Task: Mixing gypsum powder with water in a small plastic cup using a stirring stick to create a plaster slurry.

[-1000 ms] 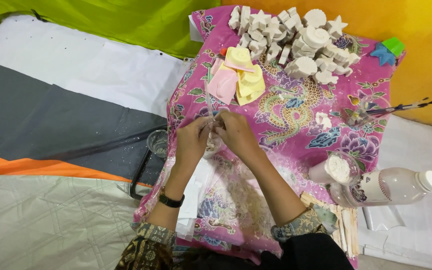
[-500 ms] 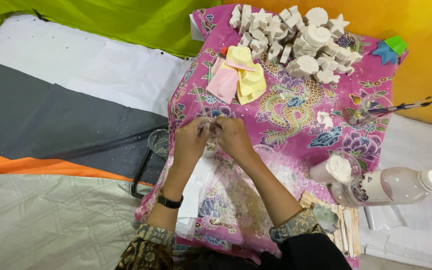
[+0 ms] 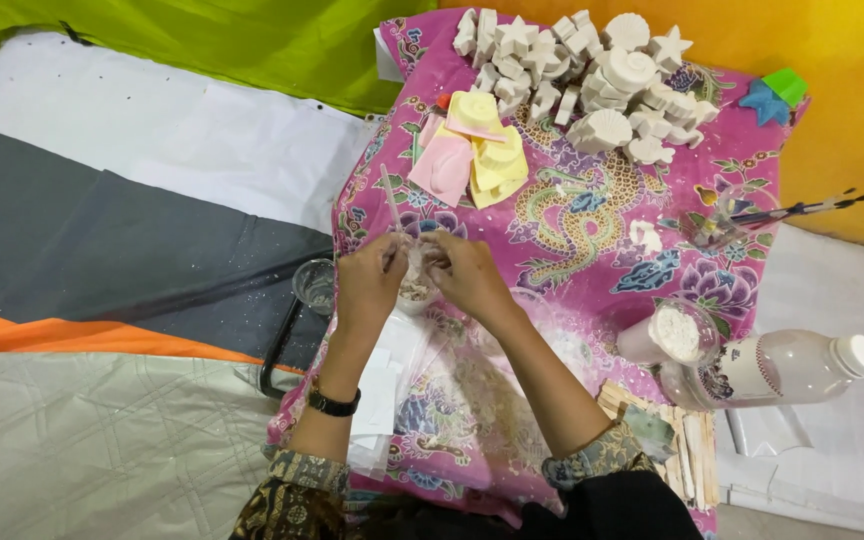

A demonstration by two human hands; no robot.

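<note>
Both hands meet over a small clear cup (image 3: 415, 290) that stands near the left edge of the tabletop (image 3: 592, 215), which is draped in a pink cloth patterned with a dragon and flowers. The left hand (image 3: 370, 283) is clenched around a thin pale stick (image 3: 391, 200) that rises up and away from the cup, its lower end hidden by the fingers. The right hand (image 3: 464, 272) curls its fingers against the cup's right side, grasping it; a pale, crumbly mass shows inside the cup between the two hands. The left wrist wears a black watch (image 3: 332, 402).

Far from the hands, a heap of white plaster casts (image 3: 587, 80) in shell and star shapes fills the far end of the cloth, with yellow and pink soft moulds (image 3: 472, 150) just in front of it. To the right, paintbrushes (image 3: 802, 208) stick out of a clear glass (image 3: 717, 215). Nearer on the right stand a cup of white powder (image 3: 674, 335) and, just beside it, a plastic bottle (image 3: 782, 368) lying on its side. An empty glass (image 3: 314, 285) sits off the tabletop's left edge.
</note>
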